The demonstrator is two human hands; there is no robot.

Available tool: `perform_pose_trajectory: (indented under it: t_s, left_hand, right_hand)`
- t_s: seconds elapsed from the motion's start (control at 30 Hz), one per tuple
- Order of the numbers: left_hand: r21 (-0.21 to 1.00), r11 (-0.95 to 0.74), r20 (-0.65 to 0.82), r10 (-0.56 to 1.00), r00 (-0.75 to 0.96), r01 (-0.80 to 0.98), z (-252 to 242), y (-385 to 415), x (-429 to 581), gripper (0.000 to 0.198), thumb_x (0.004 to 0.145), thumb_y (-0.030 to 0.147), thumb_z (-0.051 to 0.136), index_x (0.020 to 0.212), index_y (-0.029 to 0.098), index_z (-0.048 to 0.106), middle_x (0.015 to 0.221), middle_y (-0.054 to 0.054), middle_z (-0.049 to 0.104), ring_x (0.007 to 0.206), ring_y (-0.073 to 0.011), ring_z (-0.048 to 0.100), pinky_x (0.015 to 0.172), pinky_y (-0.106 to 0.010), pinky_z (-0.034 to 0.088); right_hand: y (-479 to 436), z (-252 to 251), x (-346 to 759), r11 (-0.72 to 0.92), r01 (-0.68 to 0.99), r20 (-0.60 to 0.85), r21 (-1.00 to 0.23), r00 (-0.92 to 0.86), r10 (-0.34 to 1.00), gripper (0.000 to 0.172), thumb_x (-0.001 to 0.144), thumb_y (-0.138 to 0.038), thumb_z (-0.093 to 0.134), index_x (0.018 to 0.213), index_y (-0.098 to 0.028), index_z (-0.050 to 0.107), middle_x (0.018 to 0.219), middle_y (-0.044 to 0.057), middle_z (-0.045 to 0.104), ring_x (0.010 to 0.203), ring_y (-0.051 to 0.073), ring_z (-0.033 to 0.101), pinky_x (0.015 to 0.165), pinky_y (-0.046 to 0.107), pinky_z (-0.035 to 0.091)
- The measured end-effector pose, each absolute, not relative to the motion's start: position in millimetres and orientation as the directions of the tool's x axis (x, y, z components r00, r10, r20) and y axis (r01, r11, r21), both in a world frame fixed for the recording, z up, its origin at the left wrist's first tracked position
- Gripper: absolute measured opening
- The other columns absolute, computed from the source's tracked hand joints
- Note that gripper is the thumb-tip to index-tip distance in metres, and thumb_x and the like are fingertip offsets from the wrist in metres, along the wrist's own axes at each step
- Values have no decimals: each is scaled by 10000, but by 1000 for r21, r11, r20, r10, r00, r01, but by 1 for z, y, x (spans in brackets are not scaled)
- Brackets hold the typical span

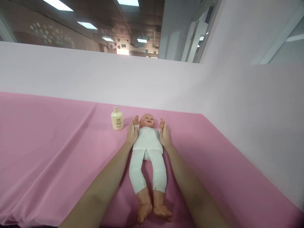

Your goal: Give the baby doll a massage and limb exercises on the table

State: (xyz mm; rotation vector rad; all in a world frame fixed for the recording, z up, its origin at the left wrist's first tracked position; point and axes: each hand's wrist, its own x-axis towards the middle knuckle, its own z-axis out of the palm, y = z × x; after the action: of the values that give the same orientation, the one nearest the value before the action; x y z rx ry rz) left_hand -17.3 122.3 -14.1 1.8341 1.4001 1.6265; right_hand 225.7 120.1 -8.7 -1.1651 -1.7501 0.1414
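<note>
A baby doll (147, 139) with a white cloth body lies on its back, its head away from me and its bare feet towards me. My left hand (131, 133) is closed around the doll's arm on the left, beside the torso. On the other side, my right hand (165, 135) grips the doll's other arm. Both of the doll's small hands stick up past my fingers. The undersides of my hands and part of the doll's arms are hidden.
A pale yellow bottle (117, 119) stands upright left of the doll's head. Pink cloth (52, 139) with folds covers the table. White walls (256, 104) border it at the back and right, with a window (95, 28) above the back wall.
</note>
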Motion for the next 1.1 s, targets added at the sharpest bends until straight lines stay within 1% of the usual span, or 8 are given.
perform_pose_trajectory:
  t_s: [0.17,0.3,0.43,0.63,0.77,0.9,0.97,1.1]
  left_hand:
    - [798,-365,485,861,-153,479,-22,130,-19,677,984,304,359,1598,167,107,1662,-109,152,1529,-256,163,1225,-447,222]
    - [785,-265,436,879,-194,561,-20,129,-21,651,962,301,393,1581,196,220,1601,-122,327,1468,-281,328,1183,-457,300]
    - [731,-119,360,904,-232,671,-16,126,-22,600,946,356,406,1515,168,384,1418,-171,545,1358,-339,463,1104,-506,370]
    - [697,-40,299,923,-240,716,-14,123,-23,627,895,393,493,1487,195,439,1279,-150,649,1294,-376,512,1080,-548,362]
    - [808,-166,334,920,-207,565,-13,120,-25,683,877,343,533,1531,279,347,1352,-98,617,1263,-341,560,1060,-522,410]
    - [842,-324,451,862,-232,431,-10,116,-21,874,813,384,648,1564,211,236,1420,-139,551,1262,-310,563,1031,-450,463]
    - [805,-416,534,820,-208,423,-8,113,-18,866,759,396,705,1516,205,330,1326,-120,614,1183,-277,608,1004,-416,488]
    - [666,-575,675,736,-56,475,-6,106,-13,402,730,402,715,1080,213,652,1019,-60,710,953,-222,666,921,-379,521]
  right_hand:
    - [135,-22,233,435,650,566,-623,-9,824,653,1002,-422,252,1568,-107,171,1619,172,252,1512,298,221,1212,532,254]
    - [140,-27,236,328,662,500,-674,82,862,683,971,-416,331,1558,-86,213,1609,185,266,1500,314,243,1199,515,279]
    - [138,-25,238,247,682,450,-688,134,883,655,940,-415,378,1529,-133,328,1485,180,472,1362,326,460,1111,513,392]
    - [129,-18,238,191,673,384,-715,149,911,605,922,-403,443,1509,-267,386,1200,90,689,1088,295,653,990,480,483]
    - [125,-13,235,237,589,402,-773,165,901,654,888,-400,512,1513,-282,361,1354,78,613,1205,291,603,1035,484,465]
    - [121,-8,228,367,441,500,-819,234,834,761,840,-434,599,1509,-191,327,1451,152,516,1295,289,540,1042,452,471]
    - [117,-5,224,482,393,591,-783,231,773,757,825,-451,626,1476,-167,360,1408,170,546,1254,275,569,1022,429,486]
    - [106,0,216,615,466,711,-635,43,702,512,794,-456,660,1230,-197,584,1145,107,689,1044,246,652,940,392,517]
